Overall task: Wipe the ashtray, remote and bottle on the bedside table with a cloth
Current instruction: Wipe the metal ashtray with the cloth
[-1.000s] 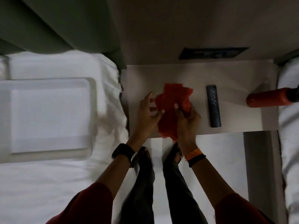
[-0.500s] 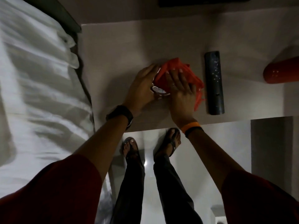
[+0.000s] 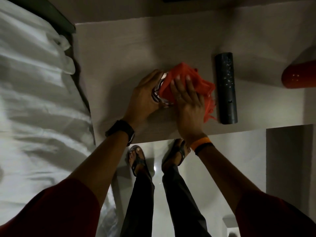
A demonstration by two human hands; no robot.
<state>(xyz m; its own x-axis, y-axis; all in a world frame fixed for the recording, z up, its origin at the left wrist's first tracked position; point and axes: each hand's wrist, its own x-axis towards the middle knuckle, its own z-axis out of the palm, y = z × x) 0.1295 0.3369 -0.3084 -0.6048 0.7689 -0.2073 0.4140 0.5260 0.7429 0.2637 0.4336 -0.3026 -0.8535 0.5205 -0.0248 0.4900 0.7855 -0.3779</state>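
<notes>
- Two hands are at work on the bedside table (image 3: 119, 48); entries run left to right.
- Far left: white bedding (image 3: 34, 100), rumpled, lies against the table's left edge.
- Your left hand (image 3: 143, 98), with a dark watch (image 3: 121, 132) on the wrist, is cupped around the left side of the ashtray (image 3: 158, 93), fingers curled against its rim and steadying it on the tabletop.
- The ashtray is glassy and reflective and sits near the table's middle, toward the near edge; only its left rim shows, the rest is under the cloth.
- Your right hand (image 3: 188, 101), with orange and dark bands (image 3: 201, 144) at the wrist, lies flat with fingers spread, pressing the orange cloth (image 3: 184, 79) onto the ashtray. The cloth is pinned under your palm, not pinched; a frayed edge trails out to the right.
- The remote (image 3: 225, 89), dark and long, lies lengthwise near to far, just beside the cloth's right edge. You cannot tell whether they touch.
- The bottle (image 3: 299, 76), red, is at the far right, well apart from the remote and cut off by the frame.
- Below the table's near edge: your sandalled feet (image 3: 136, 158) on a pale floor.
</notes>
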